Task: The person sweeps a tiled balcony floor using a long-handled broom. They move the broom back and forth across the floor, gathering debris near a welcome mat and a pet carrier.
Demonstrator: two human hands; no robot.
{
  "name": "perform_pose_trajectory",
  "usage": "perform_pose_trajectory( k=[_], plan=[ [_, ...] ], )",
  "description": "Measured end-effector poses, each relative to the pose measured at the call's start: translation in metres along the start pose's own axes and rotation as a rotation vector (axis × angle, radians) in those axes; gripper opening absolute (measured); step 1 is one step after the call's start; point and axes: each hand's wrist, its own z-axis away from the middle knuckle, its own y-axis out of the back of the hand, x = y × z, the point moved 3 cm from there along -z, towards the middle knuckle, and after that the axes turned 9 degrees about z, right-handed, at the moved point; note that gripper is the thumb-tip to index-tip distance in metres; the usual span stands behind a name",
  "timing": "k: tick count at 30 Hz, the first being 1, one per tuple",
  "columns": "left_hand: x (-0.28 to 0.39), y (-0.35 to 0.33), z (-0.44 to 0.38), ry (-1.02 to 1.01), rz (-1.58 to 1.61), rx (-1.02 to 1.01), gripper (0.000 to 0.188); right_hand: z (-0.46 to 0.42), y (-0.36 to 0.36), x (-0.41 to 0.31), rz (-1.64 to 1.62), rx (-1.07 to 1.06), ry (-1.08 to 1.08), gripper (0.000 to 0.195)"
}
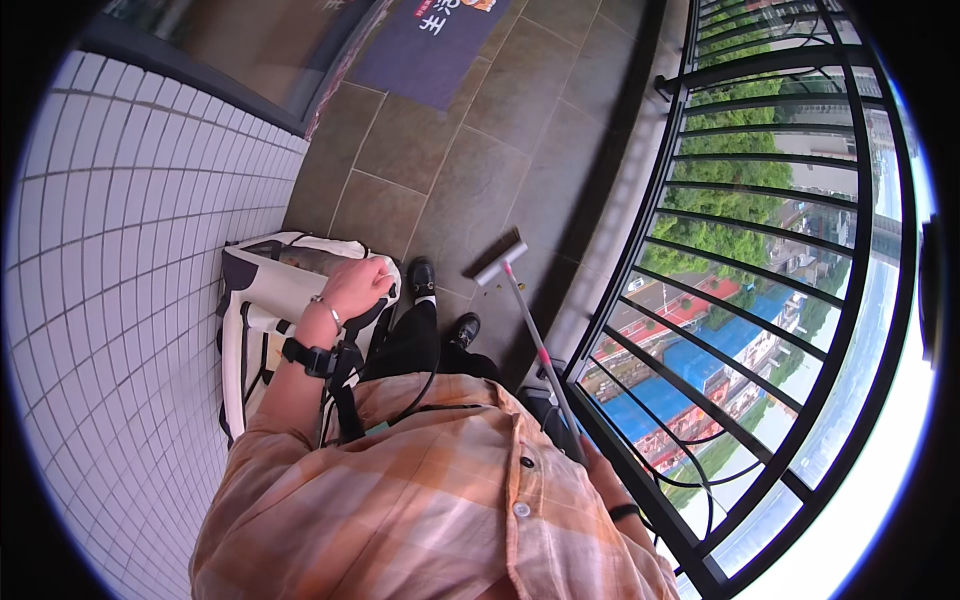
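My left hand (360,286), with a bracelet and a dark watch on its wrist, is curled over the near right corner of a cream fabric carrier (281,281) with dark trim and mesh. The fingertips are partly hidden at its rim. At the lower right, my right hand (594,456) is closed round the upper end of a broom's pole (541,352), which is grey with pink bands. The broom head (496,259), with dark bristles, rests on the floor tiles in front of my feet, beside a few small scraps (521,286).
A white tiled wall (150,202) runs along the left, with a framed glass panel (247,45) beyond. A purple mat (427,64) lies ahead on the tiles. Black metal railings (757,187) stand along the right, above a raised ledge (619,202).
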Motion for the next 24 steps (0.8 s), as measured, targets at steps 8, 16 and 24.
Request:
perform_pose_trajectory(
  k=[8, 16, 24],
  plan=[
    [0.011, -0.027, 0.017, 0.011, -0.057, 0.016, 0.021, 0.029, 0.054, -0.028, 0.212, 0.231, 0.373, 0.068],
    [0.027, -0.039, 0.075, 0.04, -0.115, 0.122, 0.022, -0.147, 0.063, -0.143, 0.43, 0.193, 0.504, 0.072],
    [0.032, -0.066, 0.122, 0.044, -0.009, 0.212, 0.023, -0.11, 0.099, -0.03, 0.597, 0.157, 0.309, 0.068]
  ],
)
